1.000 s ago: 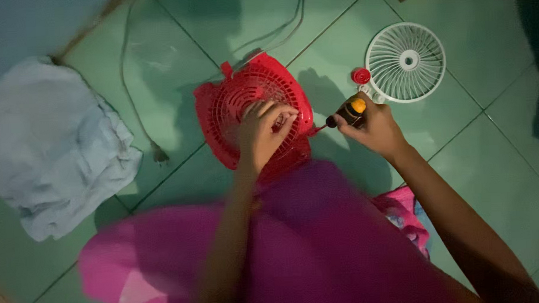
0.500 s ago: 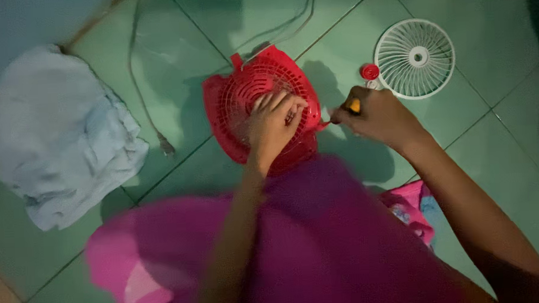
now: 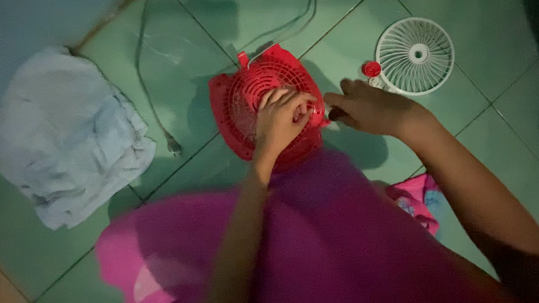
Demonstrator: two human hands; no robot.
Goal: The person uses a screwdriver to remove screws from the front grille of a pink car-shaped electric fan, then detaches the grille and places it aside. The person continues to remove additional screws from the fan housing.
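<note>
Red grille [image 3: 262, 104], one, lies on floor [image 3: 217, 28]. Left hand [image 3: 280, 122] fingers curl onto it; right hand [image 3: 369, 109] pinches its rim, grip contents unclear. One white grille [image 3: 414, 55], one cloth [image 3: 66, 135].

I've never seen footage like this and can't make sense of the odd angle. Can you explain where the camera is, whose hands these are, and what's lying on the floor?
The camera sits on a person's head and looks straight down, so you see their own arms reaching away from you over a pink garment. There is no machine here, only two bare hands.

The left hand rests on a red fan housing, a round grille-like shell lying on the green tiled floor. The right hand is closed around a dark tool handle at the housing's right edge; the tool is mostly hidden, so I can't tell its kind from this picture.

Around them: a white round fan grille, a small red cap beside it, a crumpled pale cloth on the left, and a power cord with its plug.
</note>
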